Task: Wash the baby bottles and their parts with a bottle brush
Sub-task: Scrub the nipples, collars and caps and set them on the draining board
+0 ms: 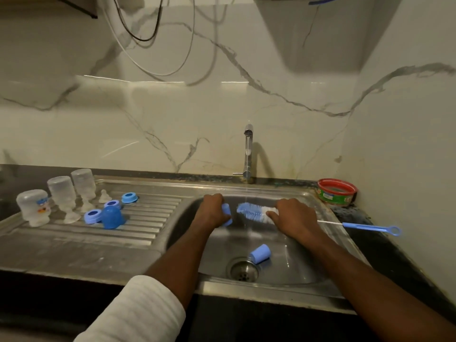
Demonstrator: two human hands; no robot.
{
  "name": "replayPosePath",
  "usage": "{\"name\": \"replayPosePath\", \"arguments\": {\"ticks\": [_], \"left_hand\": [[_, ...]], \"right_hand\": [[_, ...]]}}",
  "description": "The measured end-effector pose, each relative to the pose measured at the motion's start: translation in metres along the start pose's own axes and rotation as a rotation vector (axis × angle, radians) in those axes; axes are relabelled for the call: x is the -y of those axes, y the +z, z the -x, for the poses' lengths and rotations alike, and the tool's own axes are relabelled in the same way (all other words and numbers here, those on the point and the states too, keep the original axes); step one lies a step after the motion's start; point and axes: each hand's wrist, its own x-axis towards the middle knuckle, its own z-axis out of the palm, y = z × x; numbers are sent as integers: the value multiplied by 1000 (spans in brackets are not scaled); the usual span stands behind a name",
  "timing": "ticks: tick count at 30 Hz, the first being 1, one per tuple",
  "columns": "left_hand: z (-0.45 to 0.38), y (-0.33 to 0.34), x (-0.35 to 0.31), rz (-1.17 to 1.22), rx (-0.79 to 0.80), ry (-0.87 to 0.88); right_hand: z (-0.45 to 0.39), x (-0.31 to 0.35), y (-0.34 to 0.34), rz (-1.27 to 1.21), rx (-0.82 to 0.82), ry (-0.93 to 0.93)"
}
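Head view: the stainless sink [291,275] fills the middle, with the tap [248,154] at its back edge running a thin stream into the basin. The left hand [213,210] is clenched round a small blue cap [226,210], its open end turned toward the bottle brush [256,213]. The right hand [293,215] grasps the brush at the white base of its bristles, while the long blue handle sticks out over the right rim. To scrub well, I judge the bristle tip should go straight into the cap's mouth and twist under the stream, with the grip kept close to the bristles for control.

On the ribbed drainboard [148,233] to the left stand three upturned clear bottles [59,193], blue rings [92,216], a darker blue cap [112,217] and a clear teat [104,196]. A second light-blue cap [260,253] lies beside the drain [243,270]. A red-rimmed tub [336,192] sits at the right corner. Nothing blocks the brush.
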Motion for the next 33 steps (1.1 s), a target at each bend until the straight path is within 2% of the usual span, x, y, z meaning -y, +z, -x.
{"name": "replayPosePath", "arguments": {"ticks": [3,7,13,19,23,29,33], "left_hand": [[10,-25,9,-1,-79,39],[17,-75,33,-181,-153,46],[29,-158,96,-373,-240,-123],[38,-192,136,-425,-159,-294],[37,-190,146,-420,-144,-293],[36,-181,147,-561,-53,-308],[34,-179,156,-462,-34,-317]], "right_hand": [[3,12,-10,-87,-35,-15],[3,57,-20,-187,-89,-95],[-7,170,-38,-274,-60,-169],[-13,236,-42,-276,-28,-169],[-11,252,-37,-273,-22,-176],[-10,242,-28,-277,10,-169],[-10,226,-21,-266,15,-158]]}}
